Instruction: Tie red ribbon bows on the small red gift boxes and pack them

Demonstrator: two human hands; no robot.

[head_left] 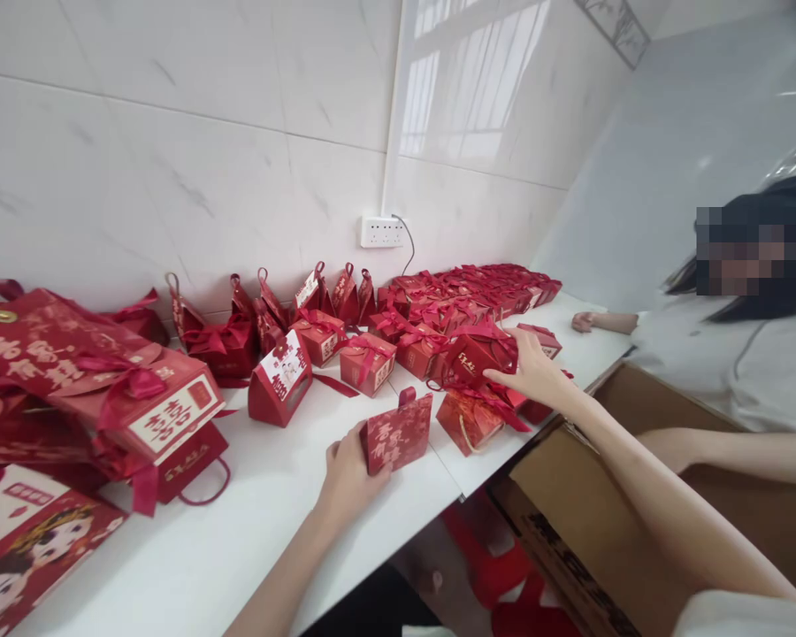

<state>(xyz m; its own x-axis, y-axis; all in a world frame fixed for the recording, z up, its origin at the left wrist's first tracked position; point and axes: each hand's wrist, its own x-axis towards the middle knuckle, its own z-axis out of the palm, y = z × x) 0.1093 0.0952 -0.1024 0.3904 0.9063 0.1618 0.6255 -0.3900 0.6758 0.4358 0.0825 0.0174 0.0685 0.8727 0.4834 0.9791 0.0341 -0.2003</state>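
From the head camera, the left hand (pixel 348 473) grips a small red gift box (pixel 398 433) standing on the white worktop (pixel 252 531). The right hand (pixel 531 367), fingers spread, rests against another red box (pixel 478 354) further along. Beyond both hands, rows of red boxes (pixel 464 296) run to the white tiled wall (pixel 172 159) with its socket strip (pixel 383 232). Right of the hands sits an open cardboard carton (pixel 570 504), beside another person's sleeve (pixel 736 363).
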